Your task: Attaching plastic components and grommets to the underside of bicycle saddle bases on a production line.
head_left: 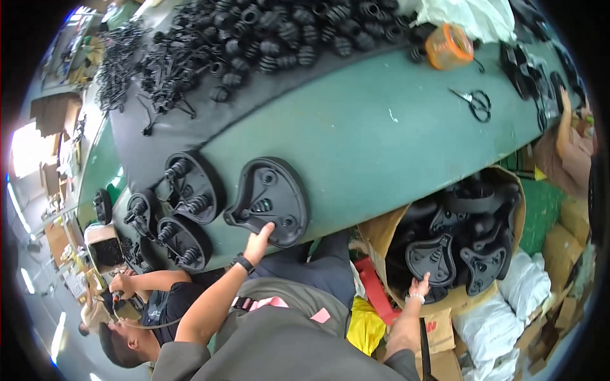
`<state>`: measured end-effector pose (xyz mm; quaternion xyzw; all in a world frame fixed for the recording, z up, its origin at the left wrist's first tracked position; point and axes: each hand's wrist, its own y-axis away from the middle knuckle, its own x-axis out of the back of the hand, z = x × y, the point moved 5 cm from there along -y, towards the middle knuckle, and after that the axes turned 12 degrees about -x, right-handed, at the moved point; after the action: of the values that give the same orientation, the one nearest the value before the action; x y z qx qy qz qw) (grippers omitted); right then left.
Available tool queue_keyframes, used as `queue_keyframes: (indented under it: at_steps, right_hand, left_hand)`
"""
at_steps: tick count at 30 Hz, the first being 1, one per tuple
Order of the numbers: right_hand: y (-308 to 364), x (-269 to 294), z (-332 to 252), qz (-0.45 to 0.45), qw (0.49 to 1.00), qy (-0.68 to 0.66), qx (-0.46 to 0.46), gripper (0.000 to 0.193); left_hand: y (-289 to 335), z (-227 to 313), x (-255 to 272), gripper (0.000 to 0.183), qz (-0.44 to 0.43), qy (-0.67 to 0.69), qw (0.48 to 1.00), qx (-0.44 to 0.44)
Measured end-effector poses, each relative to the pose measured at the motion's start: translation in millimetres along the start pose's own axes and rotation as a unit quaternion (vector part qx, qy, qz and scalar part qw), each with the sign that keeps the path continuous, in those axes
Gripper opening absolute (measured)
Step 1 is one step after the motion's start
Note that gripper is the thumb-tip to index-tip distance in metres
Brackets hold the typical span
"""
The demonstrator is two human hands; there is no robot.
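A wide black bicycle saddle lies underside up near the front edge of the green table, its moulded base and a ribbed part showing. My left hand is closed on its near rim, thumb on top. To the right, a cardboard box holds several more black saddles. Over its near side reaches my right hand, which grips the lower edge of another upturned saddle. The fingers under both rims are hidden. Left of my left hand sit several saddles with black springs fitted.
A heap of ribbed black springs and thin black metal parts covers the table's far side. Scissors and an orange container lie far right. One co-worker works at left, another at right. White sacks fill the right floor.
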<state>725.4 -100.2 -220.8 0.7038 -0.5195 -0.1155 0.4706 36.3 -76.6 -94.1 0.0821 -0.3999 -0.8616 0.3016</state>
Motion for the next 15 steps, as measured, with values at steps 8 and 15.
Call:
queue_keyframes:
  at_steps: [8, 15]
  right_hand:
    - [153, -5, -141, -0.280, 0.960, -0.003, -0.024, 0.061]
    - [300, -292, -165, -0.438, 0.823, 0.361, 0.038, 0.054]
  left_hand:
    - [12, 14, 11, 0.071, -0.056, -0.028, 0.997, 0.037]
    - [22, 42, 23, 0.081, -0.094, -0.306, 0.946, 0.044]
